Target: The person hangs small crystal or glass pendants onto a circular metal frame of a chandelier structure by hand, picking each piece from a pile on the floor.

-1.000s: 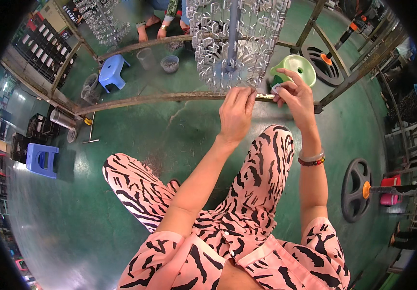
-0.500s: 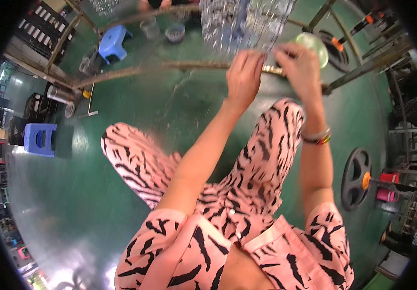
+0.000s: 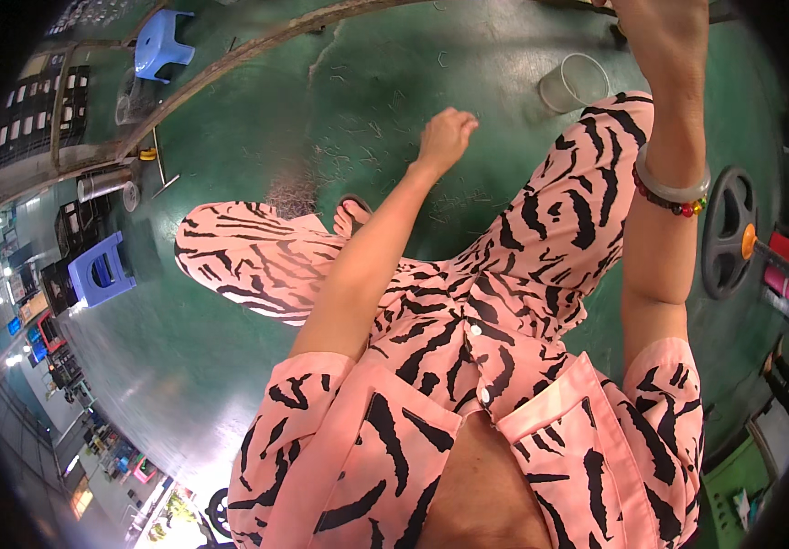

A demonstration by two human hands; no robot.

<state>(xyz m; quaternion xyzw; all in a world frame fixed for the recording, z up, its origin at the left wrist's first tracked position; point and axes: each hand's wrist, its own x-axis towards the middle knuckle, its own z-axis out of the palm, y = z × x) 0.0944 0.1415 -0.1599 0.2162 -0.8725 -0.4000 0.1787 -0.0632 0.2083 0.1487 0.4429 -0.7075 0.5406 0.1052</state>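
My left hand (image 3: 448, 139) hangs over the green floor, its fingers curled in. Nothing sticks out of it, and the inside of the grip is hidden. My right hand (image 3: 667, 46) is raised at the top right, where the frame's edge cuts off its fingers; whatever it touches there is out of sight. Below and left of the right hand, a clear plastic tub (image 3: 555, 90) stands on the floor by my right knee. Thin wire-like scraps (image 3: 372, 128) lie scattered around the left hand, with a denser heap (image 3: 292, 194) beside my left knee.
A brown rail (image 3: 248, 62) runs across the upper left. A light-blue stool (image 3: 161, 44) stands beyond it, and a violet stool (image 3: 103, 268) is at the left. At the right is a black wheel with an orange hub (image 3: 748, 242). My sandaled foot (image 3: 349, 216) rests between my knees.
The view has swung down and right, taking the hanging glittery strands out of frame. My hands, close together at the rail before, are now apart: left lowered over the floor, right at the top edge.
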